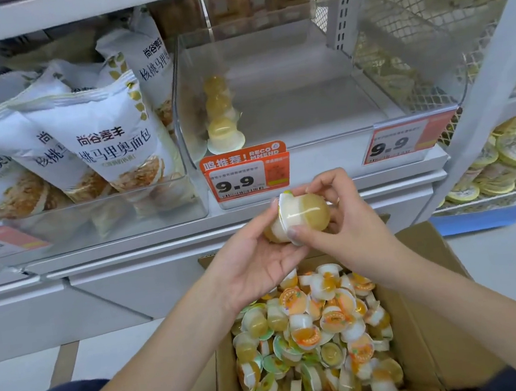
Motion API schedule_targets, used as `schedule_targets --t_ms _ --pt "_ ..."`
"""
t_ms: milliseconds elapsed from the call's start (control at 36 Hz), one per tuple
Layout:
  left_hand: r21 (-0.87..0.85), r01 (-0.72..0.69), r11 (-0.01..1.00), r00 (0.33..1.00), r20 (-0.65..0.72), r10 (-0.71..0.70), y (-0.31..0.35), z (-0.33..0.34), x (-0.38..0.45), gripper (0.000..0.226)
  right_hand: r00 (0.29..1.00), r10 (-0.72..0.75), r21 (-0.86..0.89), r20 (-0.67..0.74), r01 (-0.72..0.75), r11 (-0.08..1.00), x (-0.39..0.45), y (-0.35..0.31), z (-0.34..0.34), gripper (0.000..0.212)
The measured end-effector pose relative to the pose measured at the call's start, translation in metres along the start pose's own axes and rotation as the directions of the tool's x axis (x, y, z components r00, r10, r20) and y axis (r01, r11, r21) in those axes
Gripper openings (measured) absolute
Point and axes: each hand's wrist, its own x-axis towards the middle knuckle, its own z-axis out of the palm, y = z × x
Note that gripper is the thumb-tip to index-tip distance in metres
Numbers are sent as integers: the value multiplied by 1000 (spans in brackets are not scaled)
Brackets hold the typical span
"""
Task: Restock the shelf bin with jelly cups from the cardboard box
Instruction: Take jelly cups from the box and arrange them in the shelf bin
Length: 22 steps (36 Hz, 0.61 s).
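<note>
While both my hands hold jelly cups [297, 215] between them, my left hand [251, 260] cradling from beneath and my right hand [343, 217] pinching with curled fingers [298, 234], the job looks barely begun. Beyond my fingers, the clear shelf bin [319, 92] holds only one short row of cups [220, 116] along its left wall. Below my wrists, the cardboard box [438, 319] remains heaped full, so nearly everything is left to move.
</note>
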Motion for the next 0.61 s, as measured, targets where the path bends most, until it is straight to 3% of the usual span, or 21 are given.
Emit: schedule_targets --t_ms 111,278,417,528,611 --pt "-4 -24 1000 999 24 24 0 0 -1 51 998 -36 -107 47 41 993 -1 -2 -2 54" --pt "72 -43 996 998 42 40 -3 -1 -1 69 985 -53 -196 162 85 977 -2 -5 -6 73" --pt "168 -62 984 993 106 45 0 1 -6 82 989 -79 -235 125 107 966 1 -4 -9 61" --pt "292 -110 950 993 83 89 2 5 -8 45 987 -63 -208 151 94 974 4 -6 -13 64" --pt "298 -137 945 991 43 130 1 8 -8 36 976 -56 -205 210 100 974 6 -7 -16 67"
